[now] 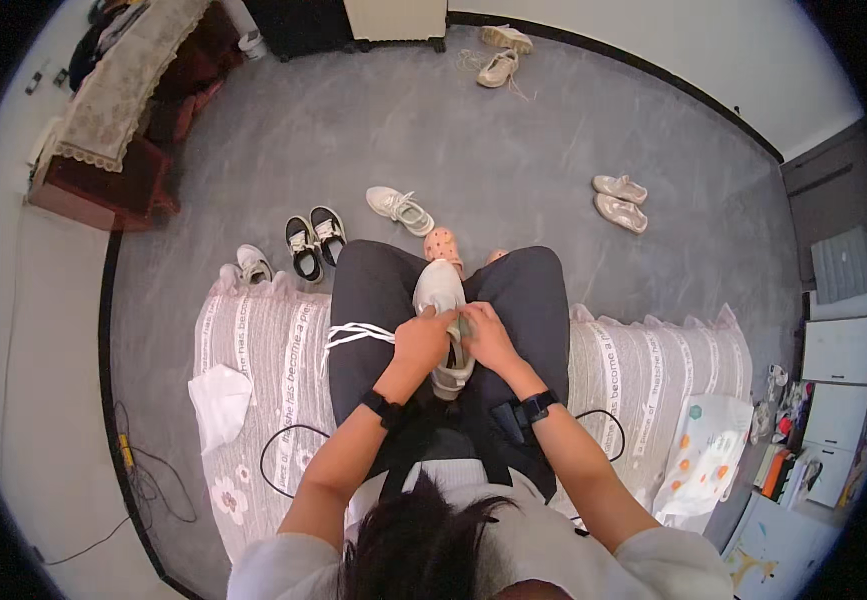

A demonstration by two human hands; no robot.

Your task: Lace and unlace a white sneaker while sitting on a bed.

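A white sneaker lies between my thighs, toe pointing away from me. My left hand grips the left side of its opening near the tongue, and my right hand is on the right side, fingertips at the shoe's edge. The two hands nearly meet over the shoe's throat, so the eyelets are largely hidden. White shoelaces trail over my left thigh beside my left hand. Another white sneaker, with laces in it, rests on the floor beyond my knees.
I sit on a patterned cover. A white cloth lies on it at left, a printed plastic pack at right. Black sneakers, beige shoes and an unlaced-looking pair stand on the floor. Black cables loop beside me.
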